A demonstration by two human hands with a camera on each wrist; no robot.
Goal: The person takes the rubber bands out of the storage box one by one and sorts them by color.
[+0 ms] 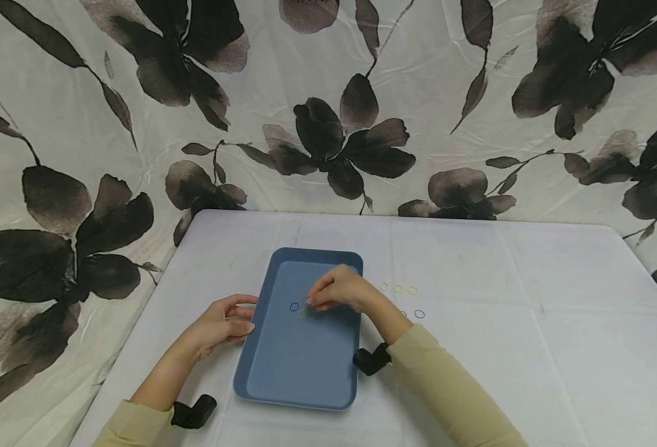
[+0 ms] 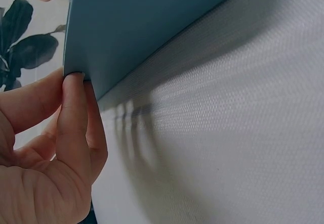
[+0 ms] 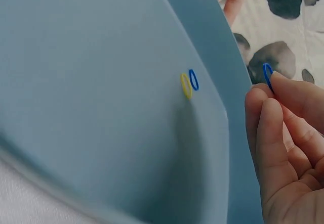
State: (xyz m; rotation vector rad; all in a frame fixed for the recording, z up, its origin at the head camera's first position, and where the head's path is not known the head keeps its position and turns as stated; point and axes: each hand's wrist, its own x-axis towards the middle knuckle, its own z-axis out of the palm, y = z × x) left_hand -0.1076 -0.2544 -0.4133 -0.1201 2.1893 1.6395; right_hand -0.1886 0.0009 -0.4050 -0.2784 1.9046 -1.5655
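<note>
A blue rectangular tray (image 1: 300, 366) lies on the white table. My left hand (image 1: 222, 323) grips its left rim, thumb and fingertips right at the edge in the left wrist view. Above the tray, my right hand (image 1: 339, 290) pinches a small thin blue ring (image 3: 265, 72) between thumb and fingertips. Below that hand, another blue ring (image 3: 190, 77) and a yellow ring (image 3: 183, 84) lie side by side on the tray floor. In the head view the yellow one is faint beside the fingertips.
Right of the tray, three yellow rings (image 1: 393, 289) sit in a row on the tabletop (image 1: 473, 372). Nearer me are blue rings (image 1: 415, 315), one partly hidden by my right forearm. A floral cloth (image 1: 445, 93) hangs behind the table.
</note>
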